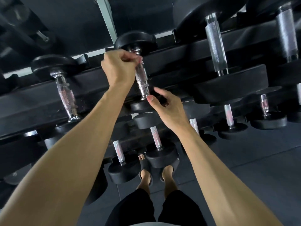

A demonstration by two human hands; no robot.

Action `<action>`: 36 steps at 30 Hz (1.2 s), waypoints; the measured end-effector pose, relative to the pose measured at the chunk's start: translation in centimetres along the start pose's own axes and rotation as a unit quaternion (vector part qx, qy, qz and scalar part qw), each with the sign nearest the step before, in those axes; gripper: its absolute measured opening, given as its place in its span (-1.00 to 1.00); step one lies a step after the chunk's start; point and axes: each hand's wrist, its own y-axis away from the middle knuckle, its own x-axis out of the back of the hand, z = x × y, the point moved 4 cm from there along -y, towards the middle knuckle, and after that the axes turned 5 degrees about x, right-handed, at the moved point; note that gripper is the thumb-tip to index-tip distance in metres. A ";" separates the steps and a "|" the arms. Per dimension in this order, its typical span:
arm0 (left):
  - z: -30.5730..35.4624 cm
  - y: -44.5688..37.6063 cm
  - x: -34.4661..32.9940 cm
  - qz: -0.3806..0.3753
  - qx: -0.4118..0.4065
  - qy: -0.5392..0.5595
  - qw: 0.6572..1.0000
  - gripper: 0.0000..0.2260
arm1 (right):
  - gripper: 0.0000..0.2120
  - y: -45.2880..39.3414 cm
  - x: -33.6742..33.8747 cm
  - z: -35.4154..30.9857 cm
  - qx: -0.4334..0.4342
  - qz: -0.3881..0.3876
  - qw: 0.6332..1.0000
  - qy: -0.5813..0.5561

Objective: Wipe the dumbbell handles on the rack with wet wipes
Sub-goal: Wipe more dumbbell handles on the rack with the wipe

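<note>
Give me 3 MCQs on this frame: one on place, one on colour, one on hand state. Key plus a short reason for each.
1. Where is the left hand?
A. on the floor
B. at the far end of the middle dumbbell's handle
C. on a foot

2. What colour are the dumbbell heads?
A. red
B. yellow
C. black

3. How is the right hand?
A. fingers loose, thumb near the handle's near end
B. a fist round the handle
C. out of view

Key: 1 B, its curled fingers sit at the top of the handle. 2 C, every head on the rack looks black. 3 A, the fingers are spread and close on nothing.
</note>
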 end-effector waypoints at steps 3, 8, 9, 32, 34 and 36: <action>-1.4 2.8 0.6 -0.053 -0.042 -0.046 0.997 -0.88 | -0.57 -0.1 0.3 -0.1 0.001 -0.008 1.000 -0.021; 0.5 -0.2 0.2 0.003 -0.095 -0.081 0.992 -0.82 | -0.56 -0.2 1.0 0.1 0.001 -0.035 0.999 -0.028; 0.7 -0.7 0.0 0.011 -0.108 -0.089 0.990 -0.81 | -0.55 -0.3 1.0 0.2 0.003 -0.035 0.999 -0.028; 1.0 -0.5 -0.5 -0.048 -0.231 -0.211 0.949 -0.82 | -0.54 -0.3 1.2 1.2 0.001 -0.038 0.998 -0.047; 0.3 0.3 -0.3 -0.068 -0.208 -0.202 0.955 -0.79 | -0.54 -0.3 1.1 1.2 0.002 -0.037 0.998 -0.050; -0.8 1.6 0.2 -0.089 -0.176 -0.166 0.966 -0.75 | -0.53 -0.3 1.1 1.2 0.002 -0.033 0.998 -0.050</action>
